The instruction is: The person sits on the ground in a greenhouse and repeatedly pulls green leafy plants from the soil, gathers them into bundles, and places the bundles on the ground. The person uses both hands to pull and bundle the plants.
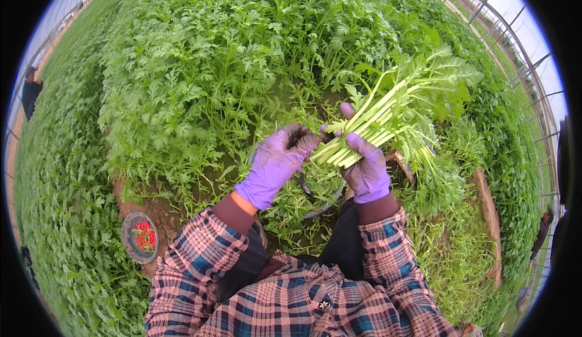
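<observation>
A bunch of leafy greens with pale stems points up and to the right, its cut ends towards the middle. My right hand, in a dirty purple glove, grips these stems near their ends. Just left of the cut ends is my left hand, also gloved; its fingers are curled, and what lies between them is hidden. A dark tool, perhaps a knife, shows below the left fingers; whether that hand holds it I cannot tell. Loose leaves and stems lie beneath both hands, partly over a grey rim.
Tall leafy plants stand ahead and to both sides. At the lower left, a round bowl with red pieces sits on bare soil. Cut stems cover the ground at right. People are at the far left and far right, beside the greenhouse frame.
</observation>
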